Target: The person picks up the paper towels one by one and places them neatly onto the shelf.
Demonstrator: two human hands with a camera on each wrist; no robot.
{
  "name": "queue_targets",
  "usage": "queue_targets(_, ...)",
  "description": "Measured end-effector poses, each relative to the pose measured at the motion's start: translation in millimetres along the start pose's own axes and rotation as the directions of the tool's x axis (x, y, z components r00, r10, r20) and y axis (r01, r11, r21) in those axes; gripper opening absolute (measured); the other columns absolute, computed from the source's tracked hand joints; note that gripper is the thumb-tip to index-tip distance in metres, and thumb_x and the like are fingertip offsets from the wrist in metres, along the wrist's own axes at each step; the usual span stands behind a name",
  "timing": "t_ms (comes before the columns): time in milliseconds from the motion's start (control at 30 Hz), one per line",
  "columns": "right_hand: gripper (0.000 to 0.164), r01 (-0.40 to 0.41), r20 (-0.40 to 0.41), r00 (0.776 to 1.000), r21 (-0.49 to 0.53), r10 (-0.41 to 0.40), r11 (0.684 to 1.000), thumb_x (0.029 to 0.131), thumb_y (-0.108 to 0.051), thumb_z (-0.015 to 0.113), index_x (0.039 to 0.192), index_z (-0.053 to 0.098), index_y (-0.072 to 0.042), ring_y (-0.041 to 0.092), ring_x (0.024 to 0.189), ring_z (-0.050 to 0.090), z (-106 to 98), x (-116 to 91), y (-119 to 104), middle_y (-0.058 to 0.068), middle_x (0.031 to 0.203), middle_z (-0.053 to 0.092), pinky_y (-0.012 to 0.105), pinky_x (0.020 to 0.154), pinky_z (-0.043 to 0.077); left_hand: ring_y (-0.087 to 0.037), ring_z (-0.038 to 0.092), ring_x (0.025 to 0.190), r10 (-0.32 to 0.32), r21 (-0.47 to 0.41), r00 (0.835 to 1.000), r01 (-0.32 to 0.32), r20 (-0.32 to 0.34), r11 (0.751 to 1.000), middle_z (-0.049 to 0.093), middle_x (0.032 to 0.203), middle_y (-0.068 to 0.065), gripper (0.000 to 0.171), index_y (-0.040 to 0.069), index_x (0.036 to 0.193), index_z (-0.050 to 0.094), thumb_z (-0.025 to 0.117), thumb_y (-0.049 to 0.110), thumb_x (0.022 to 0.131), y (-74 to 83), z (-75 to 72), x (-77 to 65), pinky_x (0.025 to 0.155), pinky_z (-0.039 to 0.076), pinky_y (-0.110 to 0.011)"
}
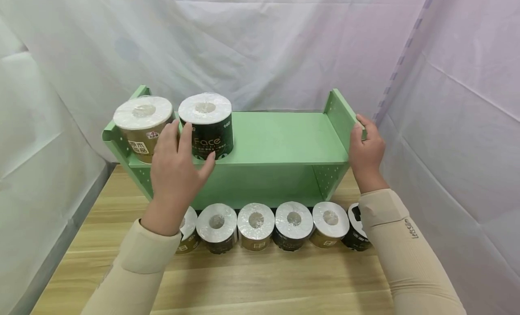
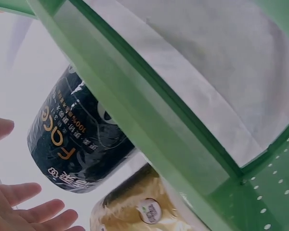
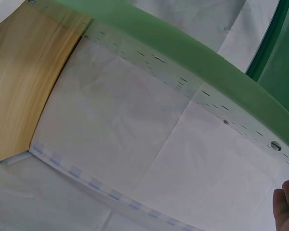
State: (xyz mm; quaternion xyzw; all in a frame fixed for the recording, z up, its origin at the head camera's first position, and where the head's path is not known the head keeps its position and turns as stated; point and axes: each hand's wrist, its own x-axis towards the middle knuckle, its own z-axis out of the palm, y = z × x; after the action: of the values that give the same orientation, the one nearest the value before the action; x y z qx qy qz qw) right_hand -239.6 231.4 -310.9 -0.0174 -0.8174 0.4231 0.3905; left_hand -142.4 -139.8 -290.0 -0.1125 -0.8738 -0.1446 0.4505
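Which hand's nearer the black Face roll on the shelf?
Left. The left hand is close in front of the black Face roll; the right hand is well to the roll's right, at the shelf's right side panel.

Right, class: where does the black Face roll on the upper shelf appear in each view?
Head: left of centre, beside the gold roll; the black Face roll stands upright.
Left wrist: left half, slanted in the picture.
Right wrist: not in it.
Shared landmark: green shelf.

The black roll (image 1: 209, 132), at upper left, reads "Face" and, in the left-wrist view, "100%". The gold roll (image 1: 140, 125) beside it bears "原木". On the right sleeve (image 1: 406, 254), lower right, stands "LetsSlim".
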Motion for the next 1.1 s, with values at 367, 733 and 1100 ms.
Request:
queue_targets(367, 0.041, -0.047, -0.007, 0.999, -0.002, 0.047, 0.999, 0.096, -0.026, 0.043, 0.127, 0.064, -0.009, 0.010, 0.067, 0.045, -0.4, -0.7, 1.3, 0.017, 0.116, 0.067, 0.020, 0.061, 0.034, -0.046, 0.044, 0.125, -0.010, -0.042, 0.999, 0.009, -0.035, 0.999, 0.047, 0.133, -0.032, 0.065, -0.011, 0.128, 0.051, 0.074, 0.023, 0.076, -7.0, -1.3, -21.2, 0.109, 0.034, -0.050)
queue_targets(733, 0.041, -0.061, -0.007, 0.998, 0.013, 0.061, 0.998, 0.096, -0.025, 0.043, 0.128, 0.063, -0.009, 0.007, 0.067, 0.045, 1.1, -1.3, 0.2, 0.012, 0.123, 0.065, 0.019, 0.061, 0.035, -0.048, 0.039, 0.129, -0.025, -0.064, 0.999, 0.023, -0.024, 0.998, 0.043, 0.137, -0.032, 0.065, -0.010, 0.129, 0.050, 0.068, 0.026, 0.078, -17.2, -1.7, -46.4, 0.107, 0.033, -0.057)
queue_targets(1100, 0.041, -0.060, -0.010, 0.998, 0.002, 0.060, 0.998, 0.096, -0.025, 0.043, 0.129, 0.063, -0.009, 0.008, 0.072, 0.048, 1.3, -1.5, 0.1, 0.012, 0.123, 0.065, 0.018, 0.063, 0.036, -0.048, 0.041, 0.127, 0.008, -0.125, 1.000, -0.012, -0.030, 0.992, 0.045, 0.135, -0.031, 0.065, -0.011, 0.129, 0.050, 0.053, 0.039, 0.088, -27.8, -2.9, -70.2, 0.111, 0.030, -0.051)
